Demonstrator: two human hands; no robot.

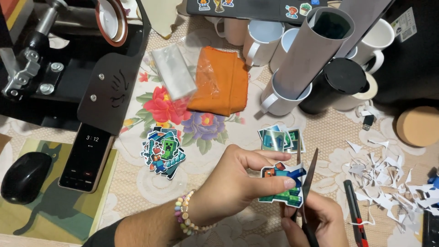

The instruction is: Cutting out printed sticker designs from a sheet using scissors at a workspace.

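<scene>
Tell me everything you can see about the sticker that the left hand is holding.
The sticker is a flat printed cut-out, paper or vinyl by its look, with a white border and a blocky pixel-style picture in blue, green and orange. The left hand pinches it between thumb and fingers, held above the table. The open blades of the scissors, held by the right hand, meet its right edge.

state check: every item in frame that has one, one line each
left hand: pinching the sticker
right hand: gripping the scissors
sticker: held up, being trimmed
scissors: blades open at sticker edge
phone: screen lit, flat on table
utility knife: lying on table
cut stickers pile: stacked on tablecloth
paper scraps: scattered at right
white mug: upright, grey roll standing inside
</scene>
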